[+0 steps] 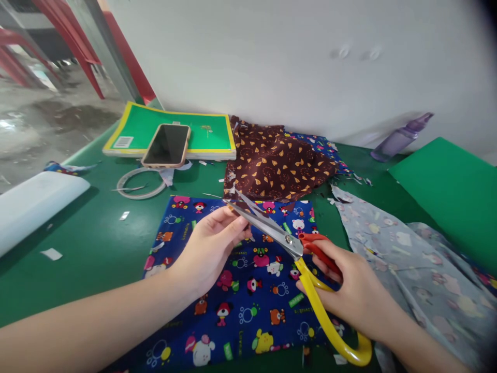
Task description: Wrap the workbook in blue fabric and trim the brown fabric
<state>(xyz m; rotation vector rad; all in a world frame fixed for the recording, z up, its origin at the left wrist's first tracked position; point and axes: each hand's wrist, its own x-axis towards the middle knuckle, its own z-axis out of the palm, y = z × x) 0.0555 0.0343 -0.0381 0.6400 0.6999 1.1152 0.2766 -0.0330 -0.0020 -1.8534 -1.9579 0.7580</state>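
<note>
My right hand (345, 280) grips a pair of scissors (288, 239) with one red handle and one yellow handle. Their blades are slightly parted and point up and left, close to the fingertips of my left hand (209, 243). Those left fingers are pinched together; what lies between them is too small to make out. A thin, pale sliver shows just beyond the fingertips. Beneath both hands a blue cloth (248, 290) printed with cartoon animals lies spread flat. A brown patterned cloth (275, 160) lies beyond it, partly crumpled.
On the green table (104, 259) a smartphone (166, 145) rests on a green-covered book (209, 132), near a translucent ring (122, 189). Grey-backed cloth (399, 259), a green board (454, 191) and a purple bottle (396, 140) are at right. A white object (39, 202) sits left; scraps lie scattered.
</note>
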